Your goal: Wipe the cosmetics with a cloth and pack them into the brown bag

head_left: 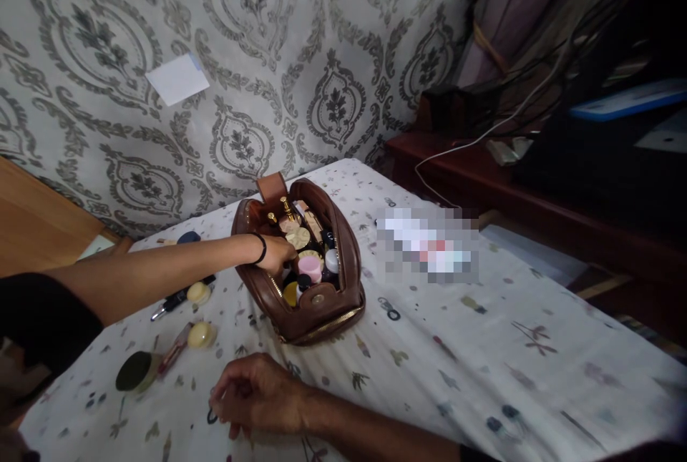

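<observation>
A brown leather cosmetic bag (pixel 343 251) stands unzipped on the patterned cloth, packed with small jars and bottles. My left hand (pixel 278 254), with a black band at the wrist, reaches into the bag from the left; its fingers are mostly hidden among the contents. Near them are a pink-topped jar (pixel 310 268), a white-capped container (pixel 332 260) and a cream round jar (pixel 298 237). Gold-topped bottles (pixel 287 207) stand at the back. In front of the bag, my right hand (pixel 260 396) hovers or rests near the cloth, fingers loosely curled and apart, with nothing visible in it.
Left of the bag lie a dark-lidded jar (pixel 135 372), a slim pinkish tube (pixel 174 350), two pale yellow round pots (pixel 201 335) and a black tube (pixel 174 302). A pixelated item lies on the right. Beyond it stands a dark red wooden desk (pixel 456 179) with a white cable (pixel 491 129).
</observation>
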### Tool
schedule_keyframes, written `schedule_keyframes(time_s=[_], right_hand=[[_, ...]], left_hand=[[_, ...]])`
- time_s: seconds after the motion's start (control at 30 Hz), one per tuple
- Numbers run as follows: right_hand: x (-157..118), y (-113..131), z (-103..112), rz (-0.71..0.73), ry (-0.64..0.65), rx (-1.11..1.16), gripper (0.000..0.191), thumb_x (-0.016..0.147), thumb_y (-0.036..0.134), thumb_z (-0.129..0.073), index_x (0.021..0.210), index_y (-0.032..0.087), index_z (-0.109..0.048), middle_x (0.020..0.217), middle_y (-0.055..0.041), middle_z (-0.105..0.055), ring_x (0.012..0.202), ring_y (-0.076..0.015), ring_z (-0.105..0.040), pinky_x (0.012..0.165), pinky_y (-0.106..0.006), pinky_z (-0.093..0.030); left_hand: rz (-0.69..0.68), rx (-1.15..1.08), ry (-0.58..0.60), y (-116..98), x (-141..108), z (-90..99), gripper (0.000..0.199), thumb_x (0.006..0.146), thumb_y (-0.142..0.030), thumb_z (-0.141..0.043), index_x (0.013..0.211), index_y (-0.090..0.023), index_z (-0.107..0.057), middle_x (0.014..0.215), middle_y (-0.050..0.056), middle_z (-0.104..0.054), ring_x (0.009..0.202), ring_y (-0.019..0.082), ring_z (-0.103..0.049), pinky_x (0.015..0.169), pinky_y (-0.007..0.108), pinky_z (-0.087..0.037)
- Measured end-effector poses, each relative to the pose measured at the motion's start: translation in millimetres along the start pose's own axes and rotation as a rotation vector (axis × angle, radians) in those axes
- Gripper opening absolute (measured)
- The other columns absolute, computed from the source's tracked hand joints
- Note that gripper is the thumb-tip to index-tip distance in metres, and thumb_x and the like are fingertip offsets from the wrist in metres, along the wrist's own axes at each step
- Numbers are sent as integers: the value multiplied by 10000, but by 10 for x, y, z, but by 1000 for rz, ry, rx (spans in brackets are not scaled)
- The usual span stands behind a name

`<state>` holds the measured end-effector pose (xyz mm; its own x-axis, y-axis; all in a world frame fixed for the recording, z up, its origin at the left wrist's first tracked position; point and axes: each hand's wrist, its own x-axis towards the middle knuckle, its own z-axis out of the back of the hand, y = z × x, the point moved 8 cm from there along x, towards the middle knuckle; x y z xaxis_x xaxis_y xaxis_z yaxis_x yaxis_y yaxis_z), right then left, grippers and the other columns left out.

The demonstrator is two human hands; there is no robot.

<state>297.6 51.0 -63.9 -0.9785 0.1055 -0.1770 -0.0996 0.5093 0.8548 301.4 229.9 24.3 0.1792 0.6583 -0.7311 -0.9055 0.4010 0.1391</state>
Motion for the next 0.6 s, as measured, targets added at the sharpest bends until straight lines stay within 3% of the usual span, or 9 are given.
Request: schedule_keyframes(time_s=[0.2,0.33,0.47,0.6], right_hand=[[13,-30,3,19,5,-13,441,539,476,-834,706,150,-589,590,58,-548,488,-58,-526,481,-179,-383],[-1,-15,0,16,-1,-9,352,600,406,-811,698,154,-585,574,63,-537,472,-55,-513,473,-175,-379],[-50,31,-1,-39,-20,-41,139,708,222,-705,708,156,-582,566,65,-528,473,-62,-502,483,-180,-377],[-83,55,0,-76,-30,-73,59,723,159,-644,718,159,-586,541,71,-517,468,-64,-487,490,-182,-370]], left_hand=[[41,53,10,24,-17,85,314,649,-235,-743,947,-135,-727,943,100,-752,825,216,-661,667,245,-462],[77,109,-54,25,-172,357,241,674,-223,-714,903,-152,-740,880,78,-741,787,218,-647,648,261,-441],[73,68,-148,22,-410,590,232,749,-214,-641,962,-204,-734,880,13,-729,799,188,-635,669,244,-412],[44,74,-35,5,-469,468,251,762,-136,-591,943,-220,-744,884,10,-732,822,182,-630,643,242,-392]])
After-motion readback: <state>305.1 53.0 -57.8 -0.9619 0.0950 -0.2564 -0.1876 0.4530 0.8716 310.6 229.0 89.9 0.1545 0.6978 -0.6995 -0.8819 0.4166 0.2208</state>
